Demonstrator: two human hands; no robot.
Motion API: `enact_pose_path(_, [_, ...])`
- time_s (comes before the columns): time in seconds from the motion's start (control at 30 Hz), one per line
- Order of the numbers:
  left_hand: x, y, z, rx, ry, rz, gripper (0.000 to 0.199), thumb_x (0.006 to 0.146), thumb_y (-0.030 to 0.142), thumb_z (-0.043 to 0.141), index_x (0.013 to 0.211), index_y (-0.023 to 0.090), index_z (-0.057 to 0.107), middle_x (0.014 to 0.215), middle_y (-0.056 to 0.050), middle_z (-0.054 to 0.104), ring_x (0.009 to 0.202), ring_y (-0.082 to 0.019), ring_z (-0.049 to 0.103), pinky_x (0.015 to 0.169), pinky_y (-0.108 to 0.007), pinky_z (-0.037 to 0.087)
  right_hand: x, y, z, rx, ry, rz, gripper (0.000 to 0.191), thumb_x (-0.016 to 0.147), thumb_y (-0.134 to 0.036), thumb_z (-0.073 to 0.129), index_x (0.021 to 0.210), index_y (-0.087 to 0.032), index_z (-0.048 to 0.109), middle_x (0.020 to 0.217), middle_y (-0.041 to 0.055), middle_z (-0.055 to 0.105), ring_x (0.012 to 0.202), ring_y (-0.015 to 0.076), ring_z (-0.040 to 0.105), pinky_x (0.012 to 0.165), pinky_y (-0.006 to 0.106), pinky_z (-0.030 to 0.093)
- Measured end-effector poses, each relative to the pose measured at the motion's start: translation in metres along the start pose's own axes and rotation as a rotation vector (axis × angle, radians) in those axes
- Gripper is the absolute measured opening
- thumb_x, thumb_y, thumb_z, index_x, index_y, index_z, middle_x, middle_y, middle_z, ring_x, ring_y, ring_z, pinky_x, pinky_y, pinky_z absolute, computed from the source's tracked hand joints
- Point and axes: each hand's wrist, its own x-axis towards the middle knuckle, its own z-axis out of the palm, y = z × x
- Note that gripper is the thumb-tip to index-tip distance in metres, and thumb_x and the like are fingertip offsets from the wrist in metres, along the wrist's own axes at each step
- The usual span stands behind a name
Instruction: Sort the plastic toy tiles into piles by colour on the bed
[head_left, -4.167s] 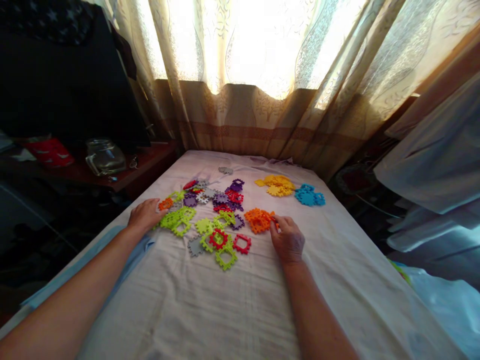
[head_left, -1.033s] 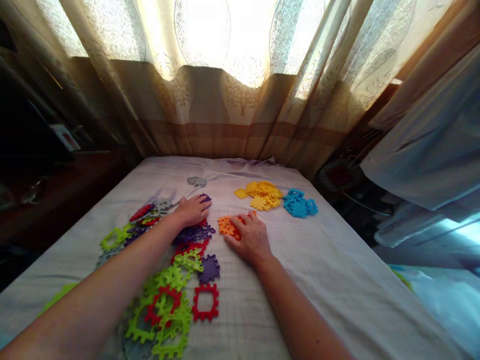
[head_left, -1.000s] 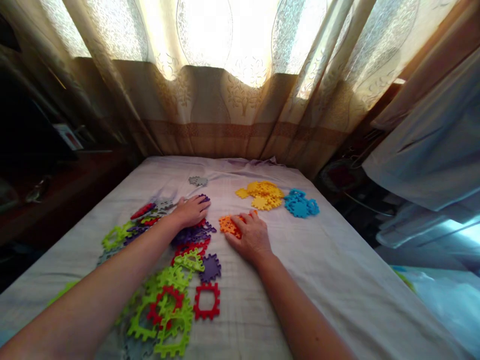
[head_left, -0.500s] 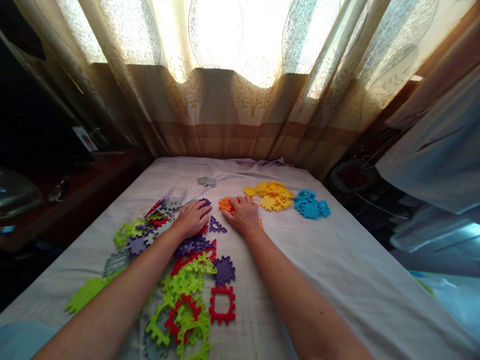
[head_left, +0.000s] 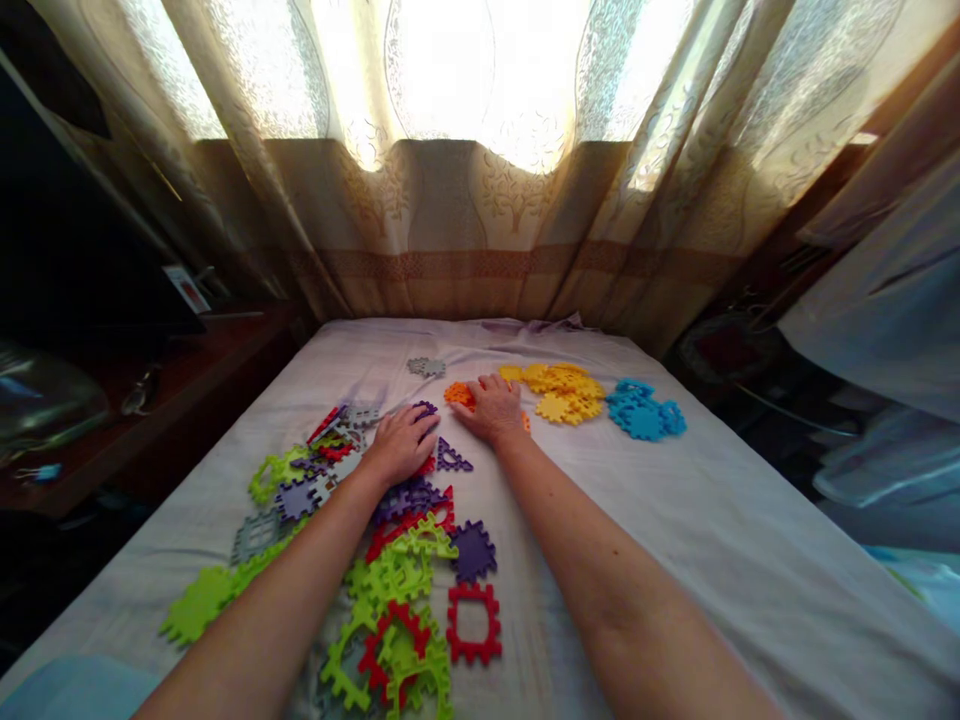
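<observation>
My left hand lies over the upper end of the mixed heap, fingers spread, with a purple piece by its fingertips. Below it are purple pieces and a red piece partly hidden. My right hand rests with fingers apart on the orange pieces, covering part of them. Between the hands lies a purple triangle frame. Yellow pieces are piled just right of my right hand.
Blue pieces lie farther right, grey pieces toward the back. Lime green pieces, a red square frame and a purple square are nearer on the sheet. A curtain hangs behind.
The whole view has shifted, so everything sits slightly farther right. My right hand has moved slightly back over the orange pieces, uncovering some at its left. My left hand remains over the heap.
</observation>
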Motion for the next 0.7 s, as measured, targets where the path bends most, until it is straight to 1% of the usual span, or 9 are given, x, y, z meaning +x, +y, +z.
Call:
enact_pose_path(0.07, [-0.001,0.001,0.001,-0.032,0.026,-0.009,0.045,0.091,0.037,0.044,0.134,0.028,0.054,0.147,-0.008,0.05,0.138,-0.028,0.041,0.114,-0.053,0.03,0.006,0.0,0.003,0.016,0.044,-0.01,0.049,0.092,-0.058,0.045,0.12,-0.023,0.064,0.132,0.0129,0.059,0.124,0.0298,0.043,0.104,0.05,0.025])
enact_pose_path(0.13, [-0.001,0.001,0.001,-0.078,0.034,-0.015,0.041,0.09,0.036,0.046,0.129,0.028,0.058,0.146,-0.007,0.051,0.137,-0.027,0.041,0.114,-0.054,0.03,0.016,-0.002,0.004,0.03,0.066,-0.018,0.044,0.094,-0.051,0.044,0.121,-0.023,0.064,0.134,0.0116,0.058,0.125,0.0286,0.043,0.106,0.05,0.023])
enact_pose_path(0.2, [-0.002,0.001,0.001,-0.145,0.048,-0.014,0.031,0.09,0.036,0.048,0.115,0.027,0.065,0.143,-0.007,0.053,0.137,-0.027,0.042,0.114,-0.054,0.029,0.031,-0.007,0.005,0.043,0.032,-0.04,0.039,0.095,-0.042,0.042,0.121,-0.024,0.064,0.134,0.0102,0.059,0.125,0.0265,0.045,0.106,0.048,0.024])
enact_pose_path(0.27, [-0.003,0.0,-0.002,-0.253,0.107,-0.013,0.025,0.089,0.036,0.049,0.102,0.024,0.066,0.137,-0.008,0.058,0.134,-0.026,0.046,0.113,-0.051,0.032,0.05,-0.015,0.005,0.049,-0.049,-0.073,0.038,0.096,-0.037,0.04,0.124,-0.024,0.063,0.134,0.0092,0.06,0.125,0.0247,0.046,0.105,0.045,0.028])
enact_pose_path(0.33, [-0.004,-0.001,-0.005,-0.398,0.214,-0.03,0.024,0.089,0.038,0.048,0.095,0.022,0.065,0.129,-0.009,0.063,0.128,-0.024,0.052,0.111,-0.045,0.037,0.071,-0.026,0.006,0.041,-0.147,-0.09,0.041,0.096,-0.036,0.038,0.13,-0.025,0.058,0.136,0.0089,0.059,0.127,0.0245,0.045,0.104,0.043,0.032])
enact_pose_path(0.43, [-0.007,-0.002,-0.009,-0.606,0.401,-0.109,0.027,0.091,0.041,0.044,0.092,0.022,0.063,0.123,-0.008,0.067,0.116,-0.021,0.06,0.105,-0.039,0.044,0.096,-0.041,0.012,0.032,-0.294,-0.09,0.046,0.096,-0.038,0.036,0.139,-0.028,0.05,0.141,0.0091,0.054,0.131,0.0272,0.042,0.105,0.049,0.033])
enact_pose_path(0.53, [-0.008,-0.001,-0.011,-0.744,0.551,-0.211,0.032,0.093,0.044,0.041,0.096,0.021,0.063,0.114,-0.007,0.071,0.106,-0.021,0.065,0.1,-0.038,0.048,0.108,-0.051,0.021,0.061,-0.412,-0.103,0.047,0.097,-0.039,0.033,0.139,-0.028,0.05,0.144,0.009,0.052,0.132,0.0301,0.043,0.104,0.054,0.034])
enact_pose_path(0.6, [-0.007,-0.001,-0.012,-0.799,0.634,-0.256,0.034,0.094,0.045,0.04,0.096,0.021,0.063,0.107,-0.007,0.072,0.104,-0.021,0.065,0.098,-0.038,0.049,0.108,-0.057,0.026,0.082,-0.436,-0.13,0.046,0.098,-0.04,0.031,0.137,-0.031,0.053,0.144,0.005,0.053,0.13,0.0282,0.046,0.104,0.051,0.037])
enact_pose_path(0.7, [-0.008,-0.001,-0.013,-0.817,0.771,-0.295,0.033,0.095,0.044,0.039,0.098,0.021,0.062,0.107,-0.007,0.071,0.107,-0.02,0.064,0.1,-0.037,0.047,0.097,-0.067,0.025,0.183,-0.459,-0.235,0.044,0.099,-0.041,0.03,0.132,-0.033,0.058,0.139,-0.0018,0.058,0.126,0.0219,0.052,0.102,0.037,0.04])
